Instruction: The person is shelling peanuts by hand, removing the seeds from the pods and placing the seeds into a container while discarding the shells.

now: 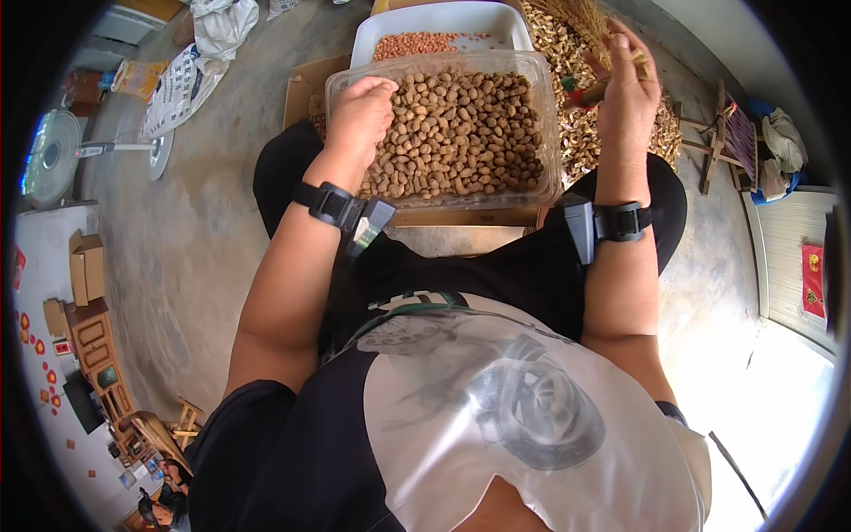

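A clear plastic tray (552,143) full of unshelled peanuts (459,133) stands before me. My left hand (362,120) is over its left side, fingers curled together; whether something small is inside them is hidden. Beyond the tray's right rim, my right hand (628,100) is raised above a heap of broken peanut shells (578,149). A pale piece of shell (640,56) shows between its thumb and fingers. Behind the tray, a white basin (508,23) holds reddish shelled peanut kernels (412,45). Each wrist wears a strapped grey device.
A straw broom (585,23) lies on the shells. Cardboard (312,83) shows left of and under the tray. On the left are a white woven sack (183,90) and a standing fan (56,156). A wooden folding stool (715,143) stands right. Another person (166,495) is at lower left.
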Available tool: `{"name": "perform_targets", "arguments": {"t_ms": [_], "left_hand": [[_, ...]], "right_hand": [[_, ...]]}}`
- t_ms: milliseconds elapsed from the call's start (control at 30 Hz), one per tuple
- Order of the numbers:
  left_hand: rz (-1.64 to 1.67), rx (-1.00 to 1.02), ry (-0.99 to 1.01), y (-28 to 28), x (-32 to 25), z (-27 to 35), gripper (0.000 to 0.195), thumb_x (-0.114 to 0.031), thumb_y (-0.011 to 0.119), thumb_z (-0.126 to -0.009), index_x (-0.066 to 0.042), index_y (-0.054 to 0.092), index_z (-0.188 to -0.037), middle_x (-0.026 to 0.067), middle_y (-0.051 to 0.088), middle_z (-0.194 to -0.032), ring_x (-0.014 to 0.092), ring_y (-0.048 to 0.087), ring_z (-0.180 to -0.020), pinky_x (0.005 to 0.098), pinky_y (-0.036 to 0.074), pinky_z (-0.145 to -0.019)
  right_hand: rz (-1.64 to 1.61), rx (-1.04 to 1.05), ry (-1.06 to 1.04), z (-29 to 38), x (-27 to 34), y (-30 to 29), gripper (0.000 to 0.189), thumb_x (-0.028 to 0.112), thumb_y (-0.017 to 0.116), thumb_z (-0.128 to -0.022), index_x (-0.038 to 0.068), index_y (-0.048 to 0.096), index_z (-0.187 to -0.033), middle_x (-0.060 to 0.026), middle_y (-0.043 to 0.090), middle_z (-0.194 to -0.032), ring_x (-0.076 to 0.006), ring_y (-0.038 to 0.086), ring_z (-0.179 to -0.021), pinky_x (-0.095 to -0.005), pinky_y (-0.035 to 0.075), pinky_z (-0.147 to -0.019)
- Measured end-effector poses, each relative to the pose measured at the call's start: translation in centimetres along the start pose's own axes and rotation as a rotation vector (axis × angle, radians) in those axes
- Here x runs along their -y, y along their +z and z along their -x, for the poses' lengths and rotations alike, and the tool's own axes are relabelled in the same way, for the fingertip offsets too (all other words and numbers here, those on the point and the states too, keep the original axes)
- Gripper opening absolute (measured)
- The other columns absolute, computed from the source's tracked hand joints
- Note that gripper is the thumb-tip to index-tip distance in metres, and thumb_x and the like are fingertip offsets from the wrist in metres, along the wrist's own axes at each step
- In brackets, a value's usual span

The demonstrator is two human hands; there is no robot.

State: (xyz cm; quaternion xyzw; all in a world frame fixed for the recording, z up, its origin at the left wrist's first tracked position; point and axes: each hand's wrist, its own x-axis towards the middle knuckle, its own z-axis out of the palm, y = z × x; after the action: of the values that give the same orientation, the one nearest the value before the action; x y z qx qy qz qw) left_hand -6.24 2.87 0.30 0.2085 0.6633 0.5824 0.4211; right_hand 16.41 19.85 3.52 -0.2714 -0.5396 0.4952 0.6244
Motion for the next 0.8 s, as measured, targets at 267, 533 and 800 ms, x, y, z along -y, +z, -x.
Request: {"name": "perform_targets", "arguments": {"t_ms": [267,533,800], "left_hand": [[-0.814,-0.114,0.346,0.4,4.3,-3.4,0.011,-0.009,0.060,-0.086,0.001,0.060,-0.091,0.0067,0.063,-0.076,0.012,0.056,-0.067,0.0268,0.044,-0.062],[-0.625,-0.064,0.338,-0.3,5.1,-3.0,0.017,-0.014,0.061,-0.083,0.000,0.064,-0.091,0.0134,0.066,-0.075,0.020,0.062,-0.067,0.0326,0.048,-0.064],[-0.585,-0.067,0.293,-0.5,4.4,-2.8,0.013,-0.008,0.061,-0.086,0.001,0.062,-0.095,0.0069,0.066,-0.081,0.011,0.059,-0.073,0.0254,0.047,-0.067]], "right_hand": [[0.004,0.359,0.377,3.3,0.0,2.2,0.017,0.019,0.053,-0.095,0.004,0.060,-0.101,-0.0035,0.066,-0.083,-0.0061,0.057,-0.062,-0.0189,0.045,-0.052],[0.221,0.634,0.380,6.3,-1.6,4.3,0.016,0.019,0.056,-0.094,0.006,0.064,-0.100,0.0008,0.065,-0.078,-0.0019,0.049,-0.056,-0.0180,0.043,-0.049],[0.250,0.666,0.444,7.2,-2.7,4.8,0.015,0.018,0.060,-0.091,0.005,0.065,-0.096,0.0028,0.063,-0.075,-0.0018,0.044,-0.052,-0.0180,0.036,-0.046]]}}
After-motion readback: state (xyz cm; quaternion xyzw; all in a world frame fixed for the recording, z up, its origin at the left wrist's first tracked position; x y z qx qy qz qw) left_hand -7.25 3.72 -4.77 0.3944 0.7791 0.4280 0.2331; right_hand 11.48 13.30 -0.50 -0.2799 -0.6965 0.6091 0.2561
